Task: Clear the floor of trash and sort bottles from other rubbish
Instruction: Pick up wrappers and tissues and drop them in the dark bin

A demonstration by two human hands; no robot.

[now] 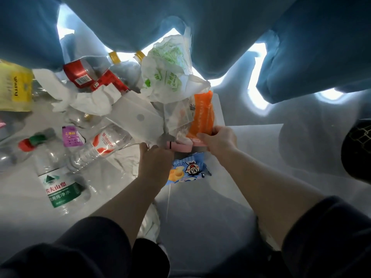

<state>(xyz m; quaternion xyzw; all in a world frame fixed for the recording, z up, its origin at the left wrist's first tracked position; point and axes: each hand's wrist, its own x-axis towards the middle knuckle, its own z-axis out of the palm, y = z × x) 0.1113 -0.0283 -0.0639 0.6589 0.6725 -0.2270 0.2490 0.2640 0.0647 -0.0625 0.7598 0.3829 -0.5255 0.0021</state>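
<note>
Nearest me, the blue snack packet (pixel 187 171) lies on the floor between my forearms. My left hand (pixel 155 155) curls round the left end of the pink packet (pixel 180 147). My right hand (pixel 217 141) pinches its right end, together with the orange wrapper (pixel 202 115). The pink packet's long axis runs left to right. The bottles lie further left, and the Wahaha bottle (pixel 104 146) is nearest the left hand.

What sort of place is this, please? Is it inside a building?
Most likely an indoor room beside a window: a pale glossy floor, blue curtains with daylight glowing behind them, and littered plastic bottles and wrappers.
</note>
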